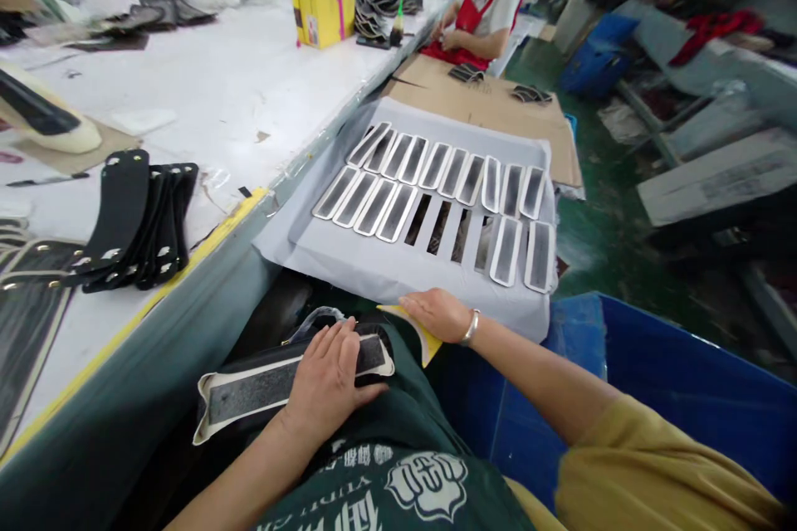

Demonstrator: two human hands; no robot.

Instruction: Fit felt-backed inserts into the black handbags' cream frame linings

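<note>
A dark strip with a pale border (252, 392) lies along a black form across my lap. My left hand (327, 377) rests flat on its right part, fingers over the strip and thumb spread out. To the right, my right hand (436, 314) has its fingers closed on a curved yellow piece (428, 342) with a pale edge, near the strip's right end. Beyond my hands, a grey-white sheet (305, 253) carries two rows of similar pale-bordered dark strips (374, 206). Dark slots show in the sheet's front row.
Black straps (121, 211) are stacked on the white table (230, 91) at the left. A yellow box (324, 0) stands farther back. A person in a red apron (476, 17) works beyond the cardboard (498, 116). A blue bin (672, 373) is at my right.
</note>
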